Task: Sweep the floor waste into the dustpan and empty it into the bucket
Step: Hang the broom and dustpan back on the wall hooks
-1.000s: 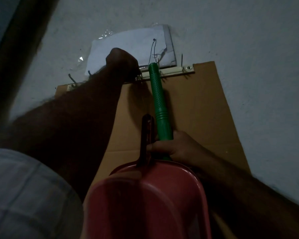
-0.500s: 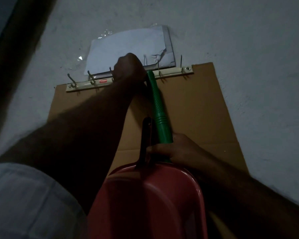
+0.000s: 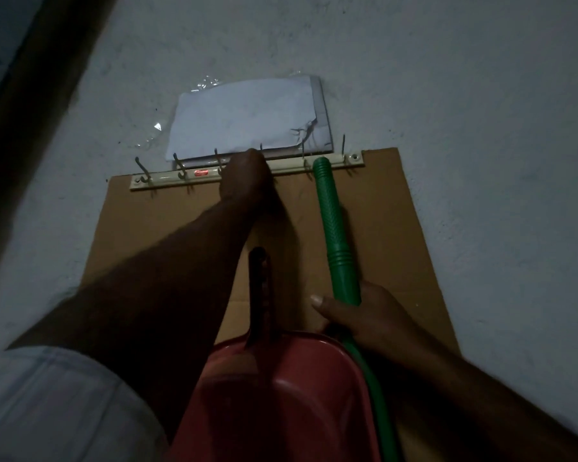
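The red dustpan (image 3: pixel 291 395) fills the near edge, handle up. Just beside it the right hand (image 3: pixel 364 315) wraps the green broom handle (image 3: pixel 334 225). Farther, the left hand (image 3: pixel 247 178) meets the wall's hook rail (image 3: pixel 167 179) — too dim to tell whether its fingers grip anything.

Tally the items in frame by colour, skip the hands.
Green: 1, broom handle
Red: 1, dustpan
Brown: 1, cardboard sheet
White: 1, paper stack
Cream: 1, hook rail
Total: 5
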{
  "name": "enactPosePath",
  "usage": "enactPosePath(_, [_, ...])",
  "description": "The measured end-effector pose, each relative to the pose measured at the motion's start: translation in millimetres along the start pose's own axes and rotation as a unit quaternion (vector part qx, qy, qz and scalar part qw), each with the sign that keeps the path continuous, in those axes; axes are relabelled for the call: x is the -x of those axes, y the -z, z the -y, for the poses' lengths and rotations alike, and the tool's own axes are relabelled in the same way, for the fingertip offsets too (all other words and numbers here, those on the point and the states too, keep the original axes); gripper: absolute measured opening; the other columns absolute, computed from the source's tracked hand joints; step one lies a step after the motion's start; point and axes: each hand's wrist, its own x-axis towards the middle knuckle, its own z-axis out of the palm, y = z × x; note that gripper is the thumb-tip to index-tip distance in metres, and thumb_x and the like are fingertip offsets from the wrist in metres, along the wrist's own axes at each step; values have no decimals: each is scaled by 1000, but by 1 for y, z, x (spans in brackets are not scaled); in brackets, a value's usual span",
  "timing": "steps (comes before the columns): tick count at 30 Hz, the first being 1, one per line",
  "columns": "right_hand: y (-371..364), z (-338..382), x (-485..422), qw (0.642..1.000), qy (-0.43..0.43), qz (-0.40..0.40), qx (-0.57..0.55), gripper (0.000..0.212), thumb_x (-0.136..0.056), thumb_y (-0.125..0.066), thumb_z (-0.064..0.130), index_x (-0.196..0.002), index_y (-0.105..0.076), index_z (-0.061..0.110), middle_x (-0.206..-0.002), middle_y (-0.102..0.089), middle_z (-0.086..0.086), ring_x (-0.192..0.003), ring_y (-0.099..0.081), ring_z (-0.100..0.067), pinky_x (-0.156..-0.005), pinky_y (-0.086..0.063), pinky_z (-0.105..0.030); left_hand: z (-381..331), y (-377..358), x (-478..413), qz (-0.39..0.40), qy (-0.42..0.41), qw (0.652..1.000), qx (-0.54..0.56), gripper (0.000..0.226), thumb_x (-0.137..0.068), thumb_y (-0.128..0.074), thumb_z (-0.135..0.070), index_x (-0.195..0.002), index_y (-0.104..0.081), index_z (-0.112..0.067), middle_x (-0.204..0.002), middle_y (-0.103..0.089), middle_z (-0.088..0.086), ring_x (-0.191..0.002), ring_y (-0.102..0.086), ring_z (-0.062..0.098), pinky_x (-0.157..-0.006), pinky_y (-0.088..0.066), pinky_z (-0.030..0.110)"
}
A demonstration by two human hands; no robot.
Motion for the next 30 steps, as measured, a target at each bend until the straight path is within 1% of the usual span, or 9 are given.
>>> enactPosePath(2, [4, -3, 9, 1000, -8, -18, 13, 30, -84, -74, 37, -90, -60, 10, -61, -71, 5, -52, -65, -6, -46, -45, -17, 2, 1, 1, 8, 12, 1000, 26, 22, -76, -75, -6, -97, -73, -1, -101, -69, 24, -99, -68, 37, -75, -52, 39])
enactPosePath(5, [10, -10, 19, 998, -34, -46, -16, 35, -84, -75, 35, -97, -57, 7, -68, -72, -8, -52, -66, -20, -46, -53, -28, -1, 1, 7, 6, 19, 999, 29, 20, -79, -71, -7, -99, -72, 0, -104, -68, 24, -101, -67, 37, -78, -52, 39])
enactPosePath(9, [23, -15, 26, 992, -81, -55, -80, 37, -84, -76, 33, -101, -54, 8, -72, -69, -18, -53, -63, -29, -51, -54, -39, -26, 2, 18, -95, -27, 994, 56, 22, -87, -57, -12, -106, -68, -5, -110, -62, 21, -102, -61, 37, -81, -49, 38])
enactPosePath(10, [25, -16, 27, 992, -85, -53, -82, 37, -84, -76, 33, -101, -54, 9, -72, -68, -16, -53, -62, -29, -52, -54, -39, -38, 3, 19, -86, -51, 990, 98, 20, -91, -56, -18, -101, -69, -7, -105, -65, 19, -97, -62, 35, -79, -48, 37])
enactPosePath(12, [26, -16, 28, 992, -90, -50, -77, 36, -85, -75, 33, -102, -54, 9, -71, -67, -15, -53, -62, -28, -52, -53, -39, -62, 6, 20, 12, -65, 972, 225, 33, -98, -56, -33, -90, -70, -4, -90, -70, 19, -83, -66, 36, -77, -54, 38])
enactPosePath(15, [24, -16, 28, 992, -99, -50, -52, 34, -85, -75, 34, -103, -56, 13, -72, -68, -16, -51, -62, -25, -51, -53, -36, -91, 5, 13, 120, -23, 929, 350, 49, -94, -63, -41, -94, -70, 8, -88, -72, 23, -78, -72, 35, -75, -61, 46])
enactPosePath(19, [23, -19, 24, 994, -84, -65, -11, 38, -81, -77, 38, -102, -56, 14, -72, -69, -13, -50, -64, -27, -50, -55, -40, -104, -11, -3, 76, 4, 943, 324, 22, -87, -74, -17, -99, -74, 1, -95, -74, 15, -84, -73, 27, -81, -60, 41])
enactPosePath(24, [24, -27, 20, 992, -51, -105, 38, 43, -79, -75, 50, -103, -53, 23, -70, -68, -9, -49, -67, -30, -45, -57, -43, -103, -16, -14, 92, 53, 920, 377, 20, -83, -75, -6, -102, -72, 0, -98, -72, 16, -81, -73, 26, -76, -62, 40])
enactPosePath(30, [26, -34, 16, 990, -35, -110, 86, 50, -80, -71, 56, -112, -51, 23, -85, -68, -7, -45, -66, -23, -44, -54, -32, -105, -18, -26, 25, -21, 964, 263, 16, -83, -76, -7, -99, -75, -6, -102, -73, 10, -88, -71, 18, -81, -60, 35])
